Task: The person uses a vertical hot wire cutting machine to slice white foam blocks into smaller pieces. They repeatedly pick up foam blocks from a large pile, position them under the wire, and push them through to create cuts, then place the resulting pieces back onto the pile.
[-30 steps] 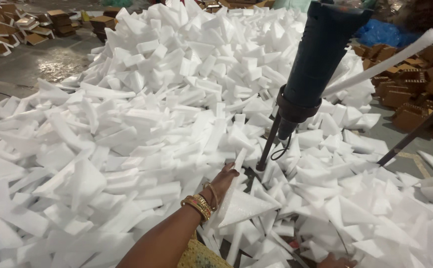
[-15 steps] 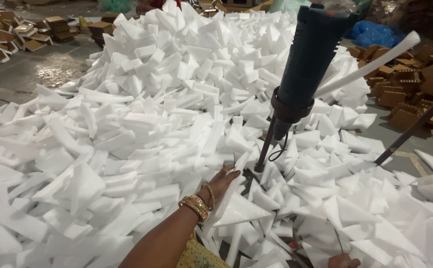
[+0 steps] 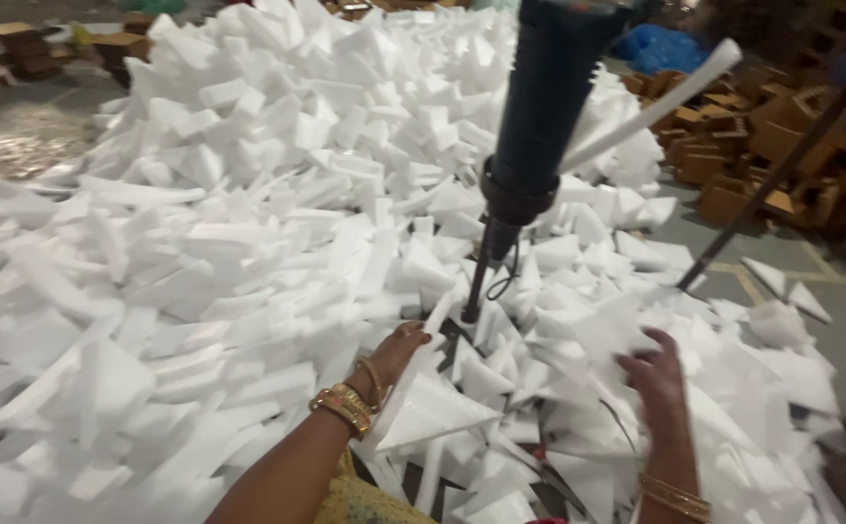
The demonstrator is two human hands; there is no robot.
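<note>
A heap of white foam offcuts (image 3: pixel 248 223) covers the floor; the left hand (image 3: pixel 396 351) grips a triangular foam piece (image 3: pixel 423 408), tip pointing right; a dark tool (image 3: pixel 539 126) hangs upright, far side; the right hand (image 3: pixel 658 374) rests spread open on scraps.

One head-worn camera is looking steeply down and forward, sitting close over the left hand (image 3: pixel 396 354) and right hand (image 3: pixel 658 374), taking in the white foam pile (image 3: pixel 248 223) out to the floor's far edge (image 3: pixel 16 126).
</note>
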